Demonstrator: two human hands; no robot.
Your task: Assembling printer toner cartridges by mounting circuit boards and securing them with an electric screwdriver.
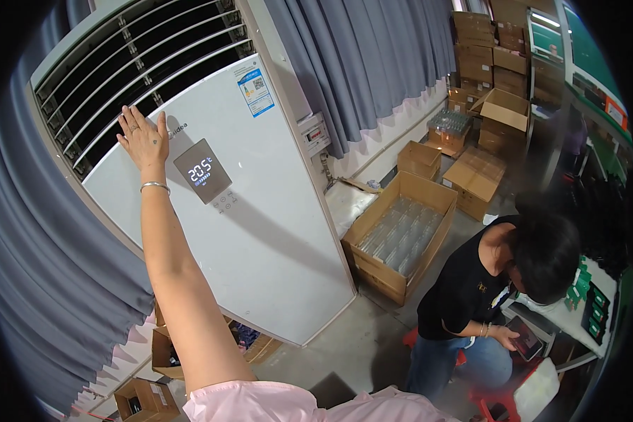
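Left hand raised at an air conditioner.
Upper left of the display, the hand is extended, thumb apart, gripping nothing; contact is unclear. The air conditioner stands behind it, its vent above the display. The right hand's grip cannot be told.

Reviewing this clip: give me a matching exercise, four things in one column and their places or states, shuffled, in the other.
Column 1
1. The person's left hand
2. Large carton
3. Handheld device
4. Blue label

Column 2
A. In the hand of the seated co-worker
B. Stuck on the upper front of the air conditioner
C. Raised with fingers extended, overlapping the lower edge of the vent grille in this view
D. Open, with clear pieces inside

Pairs: 1-C, 2-D, 3-A, 4-B
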